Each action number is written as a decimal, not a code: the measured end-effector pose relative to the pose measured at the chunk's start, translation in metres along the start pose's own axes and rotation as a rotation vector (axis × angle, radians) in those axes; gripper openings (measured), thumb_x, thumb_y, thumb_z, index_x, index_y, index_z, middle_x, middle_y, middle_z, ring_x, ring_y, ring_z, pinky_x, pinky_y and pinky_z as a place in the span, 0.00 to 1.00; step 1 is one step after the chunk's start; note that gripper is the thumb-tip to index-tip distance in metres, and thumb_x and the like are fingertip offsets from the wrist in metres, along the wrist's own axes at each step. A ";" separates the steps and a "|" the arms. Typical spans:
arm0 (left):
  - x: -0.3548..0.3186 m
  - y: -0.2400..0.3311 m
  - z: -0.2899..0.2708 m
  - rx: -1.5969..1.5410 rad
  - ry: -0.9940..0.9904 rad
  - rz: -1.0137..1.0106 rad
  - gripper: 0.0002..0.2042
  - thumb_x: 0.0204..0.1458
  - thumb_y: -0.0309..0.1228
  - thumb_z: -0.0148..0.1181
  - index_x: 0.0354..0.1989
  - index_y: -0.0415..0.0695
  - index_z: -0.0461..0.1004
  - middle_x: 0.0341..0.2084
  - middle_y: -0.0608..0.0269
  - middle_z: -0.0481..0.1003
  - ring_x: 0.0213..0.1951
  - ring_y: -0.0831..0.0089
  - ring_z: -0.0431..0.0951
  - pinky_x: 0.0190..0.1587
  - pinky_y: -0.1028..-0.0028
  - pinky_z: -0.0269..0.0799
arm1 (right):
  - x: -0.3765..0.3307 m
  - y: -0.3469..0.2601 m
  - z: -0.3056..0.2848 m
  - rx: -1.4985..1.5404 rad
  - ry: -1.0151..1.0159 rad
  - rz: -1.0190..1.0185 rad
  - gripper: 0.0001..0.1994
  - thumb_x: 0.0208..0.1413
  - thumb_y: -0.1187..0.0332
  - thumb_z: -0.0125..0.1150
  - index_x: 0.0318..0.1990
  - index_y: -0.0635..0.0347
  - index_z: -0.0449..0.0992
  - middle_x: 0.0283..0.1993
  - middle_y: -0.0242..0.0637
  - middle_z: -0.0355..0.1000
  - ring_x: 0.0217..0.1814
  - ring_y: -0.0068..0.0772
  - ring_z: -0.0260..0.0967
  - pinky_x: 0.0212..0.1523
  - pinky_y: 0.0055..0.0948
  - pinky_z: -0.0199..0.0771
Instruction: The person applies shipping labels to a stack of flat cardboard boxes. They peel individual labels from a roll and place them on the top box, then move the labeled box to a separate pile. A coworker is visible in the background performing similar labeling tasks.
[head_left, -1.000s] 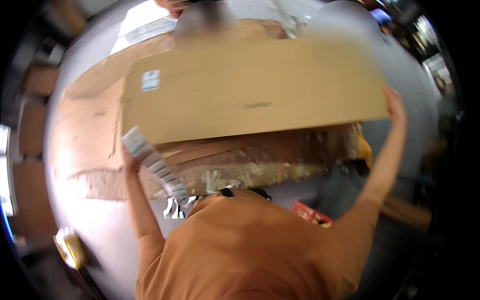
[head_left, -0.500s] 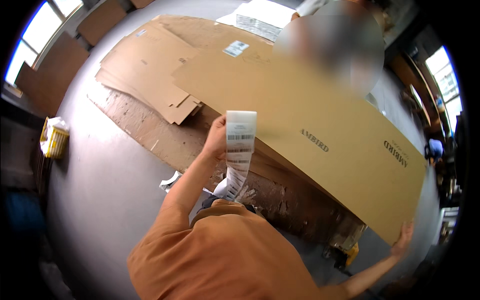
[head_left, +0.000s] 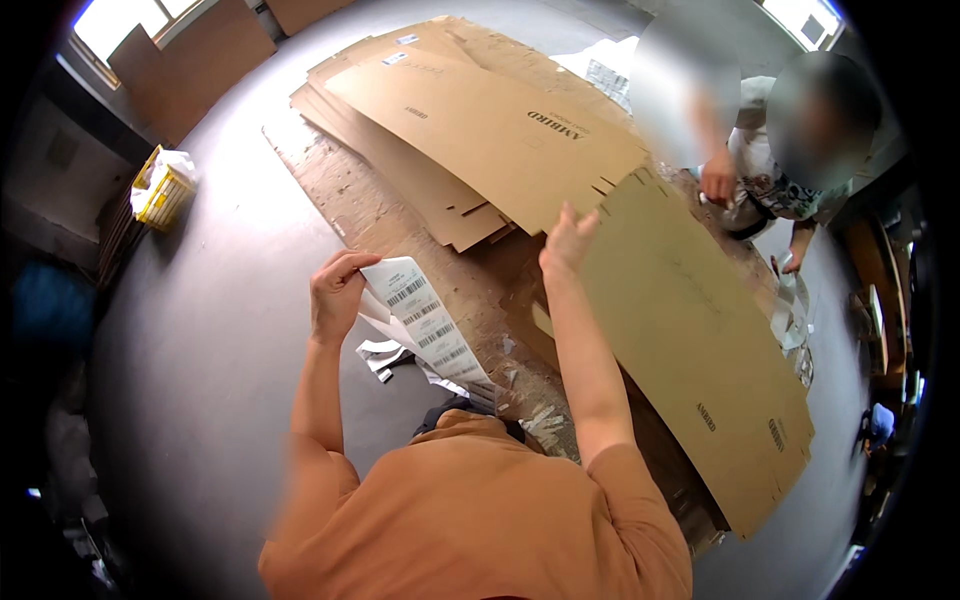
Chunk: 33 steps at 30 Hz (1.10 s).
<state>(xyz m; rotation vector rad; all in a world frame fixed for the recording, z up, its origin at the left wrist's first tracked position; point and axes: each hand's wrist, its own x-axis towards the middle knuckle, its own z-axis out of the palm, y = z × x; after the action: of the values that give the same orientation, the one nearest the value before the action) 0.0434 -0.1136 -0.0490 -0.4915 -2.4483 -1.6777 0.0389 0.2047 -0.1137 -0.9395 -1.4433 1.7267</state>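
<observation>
My left hand [head_left: 340, 292] pinches the top of a long strip of white barcode labels [head_left: 425, 315], which hangs down toward my waist. My right hand [head_left: 568, 238] reaches out to the near corner of a large flat cardboard sheet [head_left: 480, 125]. Its fingers look extended and slightly apart; whether they touch the sheet I cannot tell. That sheet lies across the left pile of cardboard [head_left: 385, 165] and bears a small white label [head_left: 395, 58]. To its right, under my forearm's far side, lies another printed cardboard sheet [head_left: 690, 330] with slotted edges.
A worn brown table [head_left: 375, 215] carries the cardboard. Across it stands a co-worker [head_left: 765, 170], one hand [head_left: 718, 178] over the far edge. White paper stacks [head_left: 608, 80] sit at the back. A yellow basket [head_left: 165, 195] stands on the floor at left. Crumpled plastic [head_left: 790, 310] hangs at the right edge.
The top sheet has shifted left onto the left pile, uncovering another sheet. My right hand has left its lower right corner and swung to the middle. My left hand and the labels have moved left.
</observation>
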 end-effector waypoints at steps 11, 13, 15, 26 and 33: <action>0.030 0.010 -0.017 -0.234 0.191 -0.049 0.08 0.50 0.12 0.53 0.33 0.38 0.74 0.27 0.67 0.76 0.31 0.83 0.73 0.35 0.82 0.71 | -0.080 -0.032 0.008 -0.070 -0.977 0.097 0.28 0.58 0.69 0.57 0.62 0.72 0.57 0.42 0.40 0.74 0.41 0.23 0.70 0.46 0.21 0.70; 0.044 0.037 0.006 -0.329 0.084 -0.019 0.10 0.49 0.12 0.53 0.36 0.39 0.75 0.26 0.68 0.76 0.31 0.83 0.73 0.35 0.82 0.71 | -0.098 -0.062 0.000 -0.041 -1.005 -0.103 0.28 0.58 0.68 0.58 0.63 0.68 0.57 0.45 0.40 0.74 0.42 0.22 0.69 0.47 0.21 0.68; 0.054 0.064 0.027 -0.456 -0.081 0.013 0.10 0.49 0.13 0.54 0.37 0.39 0.76 0.26 0.68 0.76 0.31 0.83 0.74 0.36 0.82 0.71 | -0.110 -0.097 -0.009 -0.031 -0.943 -0.210 0.26 0.57 0.70 0.60 0.63 0.62 0.60 0.43 0.37 0.73 0.42 0.21 0.67 0.46 0.22 0.68; 0.055 0.103 0.166 -0.334 -0.793 0.109 0.06 0.49 0.21 0.58 0.34 0.38 0.78 0.26 0.64 0.78 0.31 0.81 0.75 0.35 0.79 0.71 | -0.102 -0.138 -0.112 -0.105 -0.472 -0.130 0.11 0.56 0.77 0.58 0.46 0.71 0.73 0.30 0.31 0.75 0.32 0.14 0.69 0.32 0.15 0.68; 0.032 0.092 0.215 -0.452 -1.014 -0.088 0.06 0.51 0.20 0.54 0.36 0.35 0.76 0.28 0.64 0.78 0.32 0.81 0.75 0.37 0.79 0.71 | -0.088 -0.107 -0.150 -0.314 -0.219 -0.207 0.09 0.53 0.74 0.61 0.40 0.69 0.75 0.30 0.35 0.77 0.33 0.19 0.72 0.34 0.20 0.72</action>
<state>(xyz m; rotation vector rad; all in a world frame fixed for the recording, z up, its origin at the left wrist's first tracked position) 0.0604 0.1214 -0.0382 -1.6582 -2.6136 -2.4506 0.2189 0.2179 -0.0175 -0.7412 -1.9247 1.5128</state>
